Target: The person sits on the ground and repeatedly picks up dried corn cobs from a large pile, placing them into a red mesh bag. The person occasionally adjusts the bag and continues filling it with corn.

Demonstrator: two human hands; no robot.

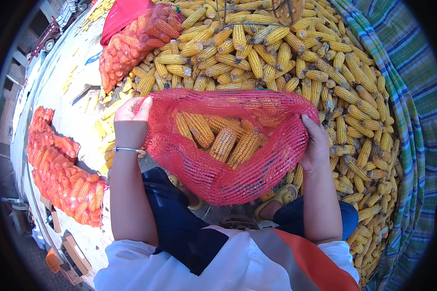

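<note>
A red mesh sack [218,185] is spread wide between my two hands, its mouth facing up. Several yellow corn cobs [224,143] lie inside it. My left hand [133,112] pinches the sack's rim at the left, thumb up, with a metal bangle [129,149] on the wrist. At the right, my right hand [315,142] grips the opposite side of the rim, thumb on the mesh. A large heap of husked corn cobs [342,83] rises beyond the sack and along its right side.
Filled mesh sacks of cobs lie at the upper left [127,47] and left [65,174]. A wire frame [255,24] stands on the heap at the top. A striped plaid sheet [404,91] borders the heap at right. Cardboard boxes [76,252] sit at the lower left.
</note>
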